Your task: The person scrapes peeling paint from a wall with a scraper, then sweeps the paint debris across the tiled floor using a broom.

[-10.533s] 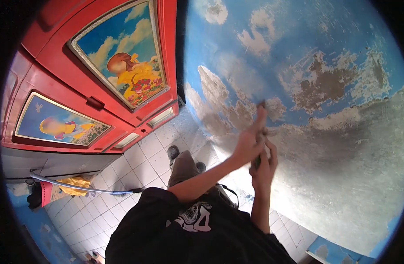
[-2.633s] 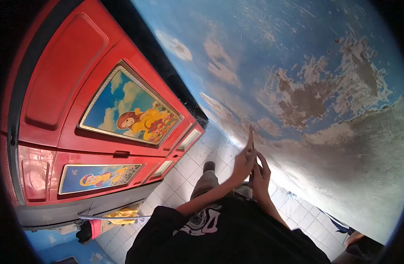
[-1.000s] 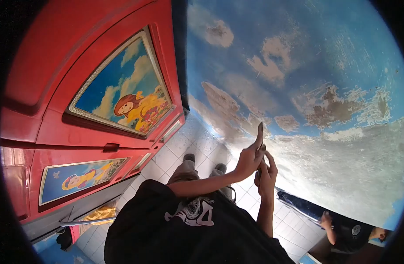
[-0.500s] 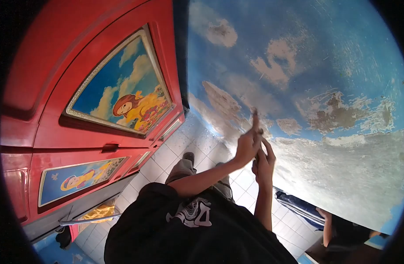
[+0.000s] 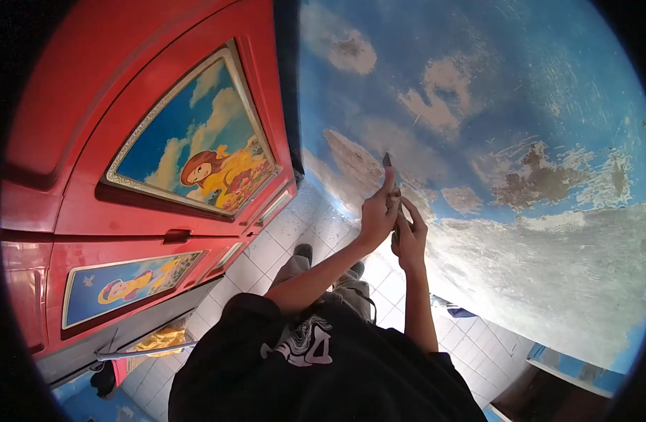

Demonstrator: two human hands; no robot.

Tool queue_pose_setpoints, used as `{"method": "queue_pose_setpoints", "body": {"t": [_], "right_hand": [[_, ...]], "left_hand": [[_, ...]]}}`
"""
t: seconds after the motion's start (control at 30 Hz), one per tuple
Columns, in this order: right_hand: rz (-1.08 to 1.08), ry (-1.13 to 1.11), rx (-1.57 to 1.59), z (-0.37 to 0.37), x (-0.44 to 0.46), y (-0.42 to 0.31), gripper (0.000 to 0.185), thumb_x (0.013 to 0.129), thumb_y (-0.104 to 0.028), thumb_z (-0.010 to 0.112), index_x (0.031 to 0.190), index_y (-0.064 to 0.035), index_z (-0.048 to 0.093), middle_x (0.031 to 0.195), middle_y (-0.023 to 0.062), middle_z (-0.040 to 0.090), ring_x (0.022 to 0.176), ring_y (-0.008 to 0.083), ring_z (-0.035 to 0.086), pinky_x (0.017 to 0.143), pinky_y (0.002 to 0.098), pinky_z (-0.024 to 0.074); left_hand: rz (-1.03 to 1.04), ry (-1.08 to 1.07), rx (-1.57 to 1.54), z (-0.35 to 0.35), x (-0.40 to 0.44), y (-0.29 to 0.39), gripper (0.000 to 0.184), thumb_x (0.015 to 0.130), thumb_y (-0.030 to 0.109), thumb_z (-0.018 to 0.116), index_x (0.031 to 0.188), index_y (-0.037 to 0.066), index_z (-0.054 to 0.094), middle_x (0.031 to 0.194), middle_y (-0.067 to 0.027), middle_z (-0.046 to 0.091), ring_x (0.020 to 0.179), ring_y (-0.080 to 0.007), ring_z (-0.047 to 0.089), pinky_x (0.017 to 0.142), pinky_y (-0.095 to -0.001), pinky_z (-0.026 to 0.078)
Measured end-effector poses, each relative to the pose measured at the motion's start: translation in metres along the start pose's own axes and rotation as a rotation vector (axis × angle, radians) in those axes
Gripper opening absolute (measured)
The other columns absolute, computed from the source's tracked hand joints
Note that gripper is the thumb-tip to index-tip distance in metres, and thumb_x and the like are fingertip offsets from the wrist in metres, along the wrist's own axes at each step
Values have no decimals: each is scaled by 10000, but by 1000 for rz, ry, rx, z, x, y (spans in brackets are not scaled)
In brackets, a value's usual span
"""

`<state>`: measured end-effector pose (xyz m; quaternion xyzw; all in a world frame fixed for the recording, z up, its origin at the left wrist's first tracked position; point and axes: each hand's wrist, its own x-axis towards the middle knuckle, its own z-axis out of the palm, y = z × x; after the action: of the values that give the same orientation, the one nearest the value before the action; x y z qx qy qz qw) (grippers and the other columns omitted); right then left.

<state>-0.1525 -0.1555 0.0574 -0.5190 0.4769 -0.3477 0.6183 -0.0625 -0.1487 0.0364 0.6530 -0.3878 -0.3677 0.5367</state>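
A flat scraper-like tool with a dark blade points up at the wall. My left hand is closed round it, one finger stretched along it towards the tip. Just below and to the right, my right hand is wrapped round the tool's lower end; the handle is mostly hidden by my fingers. Around the tip, the blue painted wall has peeled patches of bare plaster. Whether the blade touches the wall is hard to tell.
A red cabinet with framed pictures stands at the left. White floor tiles lie under my feet. A grey bare band runs along the lower wall. Yellow material and a pale pole are at lower left.
Both hands and the tool have moved left and the blade tip is higher on the wall. The other person at the lower right is out of view.
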Motion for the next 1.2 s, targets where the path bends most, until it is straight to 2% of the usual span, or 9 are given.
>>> {"method": "queue_pose_setpoints", "body": {"t": [0.23, 0.33, 0.5, 0.6, 0.67, 0.8, 1.03, 1.07, 1.2], "right_hand": [[119, 177, 21, -14, -40, -9, 327, 866, -85, 444, 1189, -43, 471, 514, -21, 451, 330, 21, 307, 303, 188, 208], [82, 30, 11, 7, 2, -14, 327, 867, -85, 445, 1189, -43, 474, 504, -32, 428, 329, 23, 289, 306, 192, 203], [128, -1, 34, 28, -3, -13, 316, 873, -79, 431, 1184, -39, 473, 496, -38, 403, 326, 22, 271, 300, 195, 191], [64, 234, -15, 20, -29, -14, 324, 872, -69, 431, 1193, -34, 466, 504, -40, 431, 341, 12, 283, 315, 194, 207], [112, 162, -76, 19, -19, -15, 324, 872, -71, 438, 1191, -31, 467, 504, -41, 437, 345, 9, 288, 321, 195, 217], [89, 34, 24, 53, 19, 8, 314, 880, -90, 423, 1185, -33, 470, 492, -41, 412, 328, 16, 269, 300, 210, 197], [103, 160, -87, 40, -17, -18, 316, 876, -76, 434, 1185, -27, 476, 534, -21, 472, 337, 7, 283, 310, 191, 195], [165, 166, -66, 49, -8, -25, 316, 876, -74, 432, 1186, -29, 474, 533, -22, 473, 330, 9, 285, 307, 192, 196], [125, 81, 26, 59, 6, 0, 349, 847, -102, 466, 1181, 1, 461, 613, 21, 538, 387, -1, 319, 360, 184, 219]], "left_hand": [[268, -24, -194, 16, -36, 6, 547, 847, 113, 452, 1350, 106, 236, 718, -188, 575, 633, -309, 588, 539, -338, 437], [70, 35, -13, 4, 8, -13, 527, 845, 111, 455, 1338, 97, 271, 743, -177, 592, 649, -301, 600, 545, -343, 450], [65, 49, -52, -18, 8, -11, 538, 822, 98, 475, 1330, 109, 300, 857, -172, 613, 708, -309, 611, 581, -330, 468], [140, -56, -173, -12, -17, 11, 603, 818, 91, 478, 1361, 135, 219, 886, -185, 608, 735, -316, 609, 622, -332, 468], [222, -28, -141, -4, -8, -15, 629, 822, 85, 471, 1373, 147, 174, 873, -176, 614, 736, -317, 609, 623, -336, 469], [11, 85, -89, -33, 26, -26, 605, 821, 103, 477, 1365, 153, 218, 873, -145, 629, 720, -296, 619, 615, -334, 475], [159, -4, -185, -24, -2, -12, 544, 819, 129, 483, 1330, 117, 300, 796, -190, 604, 693, -321, 605, 615, -333, 472], [25, -103, -70, -29, 15, -22, 527, 818, 108, 479, 1319, 89, 317, 814, -188, 609, 706, -318, 609, 617, -320, 475], [103, 20, -116, -40, 25, -32, 550, 815, 117, 476, 1331, 98, 287, 840, -177, 618, 707, -320, 609, 596, -323, 470]]}}
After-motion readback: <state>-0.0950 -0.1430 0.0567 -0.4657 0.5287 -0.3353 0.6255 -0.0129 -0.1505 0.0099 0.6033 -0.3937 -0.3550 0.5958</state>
